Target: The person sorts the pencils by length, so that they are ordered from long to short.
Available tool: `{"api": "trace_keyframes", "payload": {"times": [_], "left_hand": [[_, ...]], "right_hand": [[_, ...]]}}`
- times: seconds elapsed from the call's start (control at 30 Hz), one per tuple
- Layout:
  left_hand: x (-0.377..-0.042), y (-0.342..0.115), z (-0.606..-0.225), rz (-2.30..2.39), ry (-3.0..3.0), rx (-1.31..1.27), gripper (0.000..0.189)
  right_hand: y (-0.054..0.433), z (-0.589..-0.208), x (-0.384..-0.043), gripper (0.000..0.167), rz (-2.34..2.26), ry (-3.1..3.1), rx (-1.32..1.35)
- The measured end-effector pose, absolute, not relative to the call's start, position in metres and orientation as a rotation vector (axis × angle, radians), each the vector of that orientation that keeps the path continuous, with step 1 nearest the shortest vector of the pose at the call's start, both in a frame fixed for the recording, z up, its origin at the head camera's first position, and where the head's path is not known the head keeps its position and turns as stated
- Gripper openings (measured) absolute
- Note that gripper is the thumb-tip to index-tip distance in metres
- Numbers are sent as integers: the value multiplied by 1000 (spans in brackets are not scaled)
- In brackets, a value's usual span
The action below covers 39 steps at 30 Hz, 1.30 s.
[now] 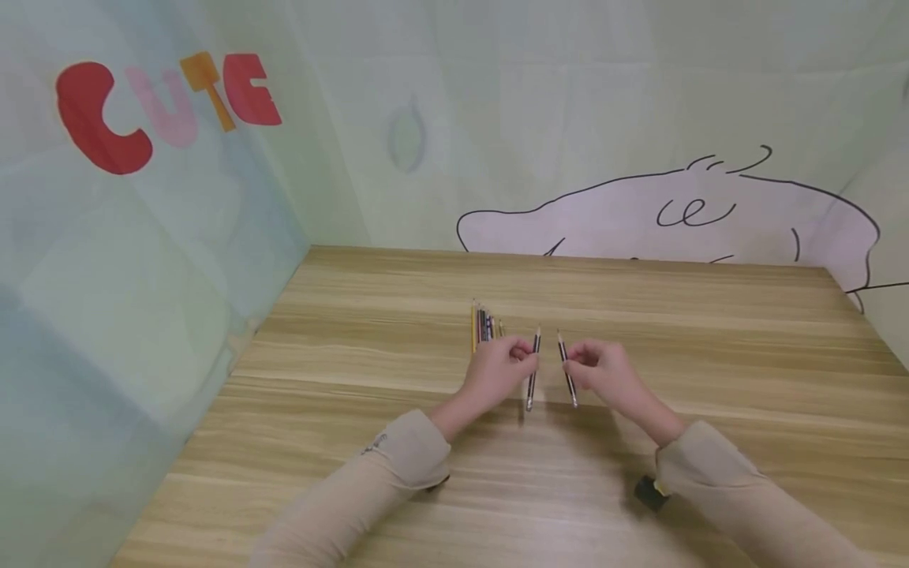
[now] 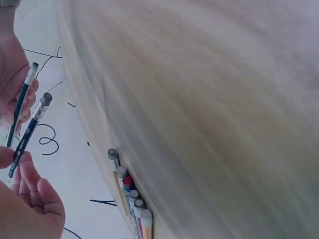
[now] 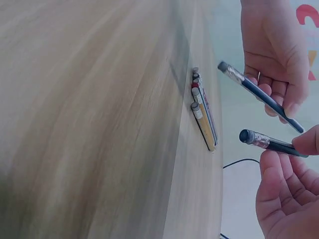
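Observation:
My left hand (image 1: 497,371) pinches a dark pencil (image 1: 533,371) between thumb and fingers, above the table. Facing it, my right hand (image 1: 607,377) pinches a second dark pencil (image 1: 567,369). Both pencils stand apart, sharpened tips pointing away from me and eraser ends towards me. Their eraser ends show closely in the left wrist view, on the left hand's pencil (image 2: 31,130) and the right hand's pencil (image 2: 22,103). Beyond the left hand lies a row of several pencils (image 1: 485,322), partly hidden by that hand. The right wrist view shows the row's eraser ends and a yellow pencil (image 3: 203,122).
The wooden table (image 1: 398,315) reaches back to a pale cloth backdrop (image 1: 497,118) with a line drawing. Red, pink and orange letters (image 1: 102,118) mark the cloth at the left. A small black object (image 1: 649,493) sits beneath the right sleeve's cuff.

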<state>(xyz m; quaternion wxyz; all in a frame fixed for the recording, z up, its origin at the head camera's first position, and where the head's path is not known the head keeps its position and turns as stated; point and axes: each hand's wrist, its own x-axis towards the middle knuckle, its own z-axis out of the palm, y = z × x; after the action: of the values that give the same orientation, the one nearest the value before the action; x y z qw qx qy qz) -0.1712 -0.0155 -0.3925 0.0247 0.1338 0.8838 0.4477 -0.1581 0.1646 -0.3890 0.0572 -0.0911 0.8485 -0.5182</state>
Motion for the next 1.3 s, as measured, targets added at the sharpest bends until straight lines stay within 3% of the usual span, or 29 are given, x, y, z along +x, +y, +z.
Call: {"api": "trace_keyframes", "payload": {"times": [1.3], "left_hand": [[-171, -9, -391, 1497, 2704, 363, 16]], "right_hand": [[156, -401, -159, 12, -1746, 2450, -422]]}}
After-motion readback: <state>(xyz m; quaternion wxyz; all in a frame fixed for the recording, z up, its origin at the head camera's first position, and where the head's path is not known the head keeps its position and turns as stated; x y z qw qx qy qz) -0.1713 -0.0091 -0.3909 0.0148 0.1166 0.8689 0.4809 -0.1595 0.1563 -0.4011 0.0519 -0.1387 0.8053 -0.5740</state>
